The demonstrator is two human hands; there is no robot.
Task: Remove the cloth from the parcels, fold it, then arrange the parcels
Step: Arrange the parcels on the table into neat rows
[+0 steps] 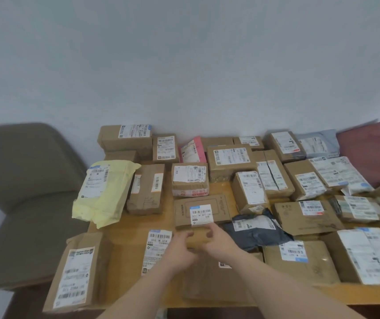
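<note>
Several brown cardboard parcels with white labels cover the wooden table (166, 221). Both my hands meet near the table's middle front on a small brown box (198, 238). My left hand (181, 250) grips its left end and my right hand (218, 241) grips its right end. Just behind it lies a flat brown box (201, 209) with a barcode label. A dark grey plastic mailer (256, 229) lies to the right. A folded reddish cloth (374, 149) rests at the far right rear.
A yellow padded mailer (102, 191) overhangs the table's left side. A tall brown parcel (78, 272) stands at the front left corner. An olive chair (23, 192) is left of the table. A pale wall rises behind.
</note>
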